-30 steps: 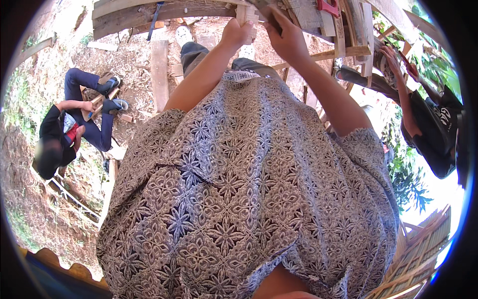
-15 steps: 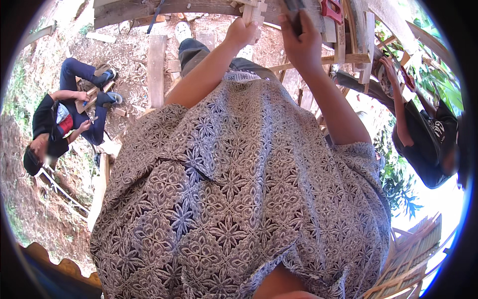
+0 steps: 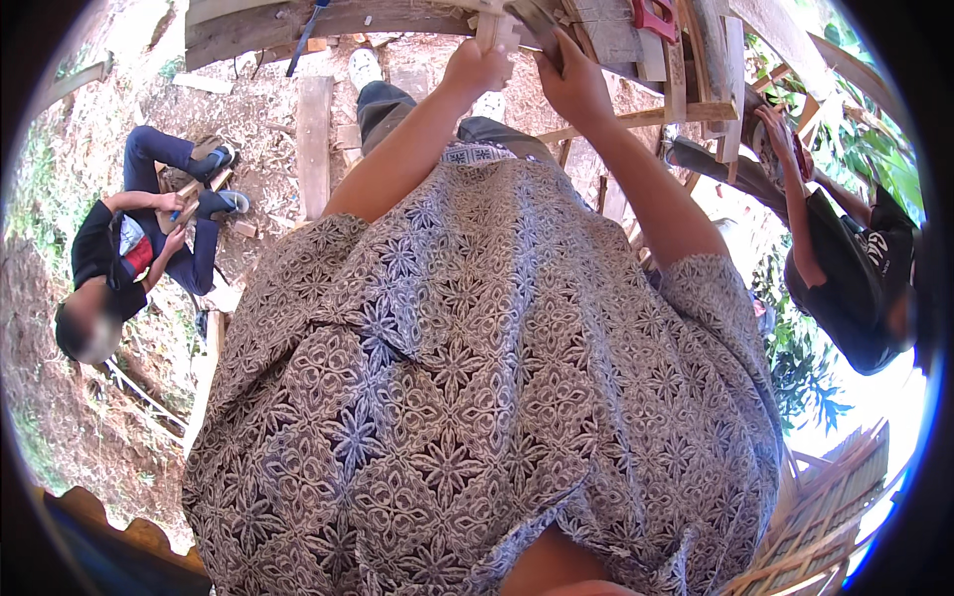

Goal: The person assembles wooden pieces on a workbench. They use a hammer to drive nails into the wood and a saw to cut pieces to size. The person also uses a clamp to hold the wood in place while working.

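The person is wearing a short-sleeved shirt (image 3: 477, 397) in grey-white floral lattice print; dark trousers (image 3: 383, 104); pale shoes (image 3: 364, 68).

We see no packages, labels, signs or screens here.
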Motion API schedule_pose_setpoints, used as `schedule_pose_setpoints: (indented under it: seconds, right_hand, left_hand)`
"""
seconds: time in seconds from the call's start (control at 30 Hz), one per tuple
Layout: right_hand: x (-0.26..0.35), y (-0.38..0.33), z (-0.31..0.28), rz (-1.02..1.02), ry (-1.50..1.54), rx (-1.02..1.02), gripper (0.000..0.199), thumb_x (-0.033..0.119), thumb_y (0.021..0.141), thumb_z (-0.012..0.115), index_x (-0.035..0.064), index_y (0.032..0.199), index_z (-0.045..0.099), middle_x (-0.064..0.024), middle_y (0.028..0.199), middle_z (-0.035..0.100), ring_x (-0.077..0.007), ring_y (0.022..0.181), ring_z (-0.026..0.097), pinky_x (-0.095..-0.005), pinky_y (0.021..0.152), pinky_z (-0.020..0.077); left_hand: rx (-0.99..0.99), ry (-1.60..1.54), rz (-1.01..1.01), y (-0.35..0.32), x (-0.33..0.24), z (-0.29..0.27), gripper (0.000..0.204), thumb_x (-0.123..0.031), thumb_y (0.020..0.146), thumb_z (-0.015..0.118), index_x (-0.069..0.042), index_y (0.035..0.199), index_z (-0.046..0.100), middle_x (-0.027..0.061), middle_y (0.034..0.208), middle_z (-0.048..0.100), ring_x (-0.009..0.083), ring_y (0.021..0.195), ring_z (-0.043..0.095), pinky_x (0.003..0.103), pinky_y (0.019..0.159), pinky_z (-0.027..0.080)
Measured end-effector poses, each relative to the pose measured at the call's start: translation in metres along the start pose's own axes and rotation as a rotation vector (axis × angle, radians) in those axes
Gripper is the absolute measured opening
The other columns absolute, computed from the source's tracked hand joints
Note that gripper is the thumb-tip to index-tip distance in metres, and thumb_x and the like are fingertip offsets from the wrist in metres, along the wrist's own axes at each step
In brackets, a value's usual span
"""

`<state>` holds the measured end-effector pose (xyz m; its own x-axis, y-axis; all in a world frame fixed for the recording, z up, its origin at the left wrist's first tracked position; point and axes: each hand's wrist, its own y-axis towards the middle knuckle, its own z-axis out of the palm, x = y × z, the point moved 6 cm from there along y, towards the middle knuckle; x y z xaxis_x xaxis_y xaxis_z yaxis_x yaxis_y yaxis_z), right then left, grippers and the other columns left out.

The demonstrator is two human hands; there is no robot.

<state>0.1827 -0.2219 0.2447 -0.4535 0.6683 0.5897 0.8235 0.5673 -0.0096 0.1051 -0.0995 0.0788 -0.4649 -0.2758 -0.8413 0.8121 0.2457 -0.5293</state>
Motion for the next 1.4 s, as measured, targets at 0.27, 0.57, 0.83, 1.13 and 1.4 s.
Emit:
schedule_pose_setpoints:
  seconds: [0.27,0.57,0.83,1.13,1.4]
  right_hand:
    - [-0.030,0.024,-0.010,0.337,0.433,-0.060,0.038,0.039,0.098,0.071,0.0058,0.113,0.063,-0.0029,0.085,0.070,-0.0112,0.070,0.064,-0.0253,0.052,0.0373]
    - [-0.011,0.043,0.026,0.438,0.867,-0.071,0.032,0.034,0.094,0.075,0.0053,0.101,0.063,0.0012,0.068,0.057,-0.0068,0.047,0.049,-0.0250,0.041,0.0393]
    - [0.064,0.069,0.010,0.387,1.190,-0.138,0.037,0.040,0.097,0.073,0.0082,0.108,0.057,-0.0016,0.077,0.059,-0.0080,0.049,0.051,-0.0247,0.043,0.0413]
    - [0.095,0.094,0.028,0.525,1.720,-0.095,0.062,0.066,0.099,0.054,0.0132,0.131,0.056,-0.0038,0.093,0.064,-0.0149,0.078,0.063,-0.0296,0.062,0.0527]
    - [0.101,0.094,0.022,0.444,1.823,0.142,0.067,0.073,0.095,0.052,0.0162,0.132,0.056,-0.0064,0.106,0.068,-0.0194,0.086,0.067,-0.0341,0.068,0.0571]
  left_hand:
    - [0.011,0.094,-0.001,-0.022,-0.028,-0.030,0.048,-0.037,0.093,0.072,0.008,0.104,0.062,0.0153,0.087,0.070,0.0208,0.070,0.071,0.034,0.060,0.058]
    - [0.131,0.130,-0.057,-0.117,-0.129,-0.050,0.034,-0.022,0.088,0.082,0.000,0.104,0.063,0.0051,0.077,0.066,0.0124,0.059,0.063,0.027,0.052,0.054]
    - [0.148,0.104,-0.082,-0.161,-0.177,-0.084,0.045,-0.027,0.090,0.080,0.001,0.117,0.058,0.0051,0.089,0.064,0.0123,0.068,0.064,0.027,0.058,0.056]
    - [0.184,0.053,-0.029,-0.176,-0.169,-0.094,0.050,-0.028,0.086,0.086,0.000,0.118,0.059,0.0034,0.094,0.067,0.0077,0.078,0.063,0.023,0.066,0.052]
    - [0.328,0.121,-0.075,-0.178,-0.165,-0.098,0.051,-0.030,0.088,0.084,0.002,0.118,0.058,0.0056,0.092,0.070,0.0111,0.081,0.068,0.025,0.070,0.055]
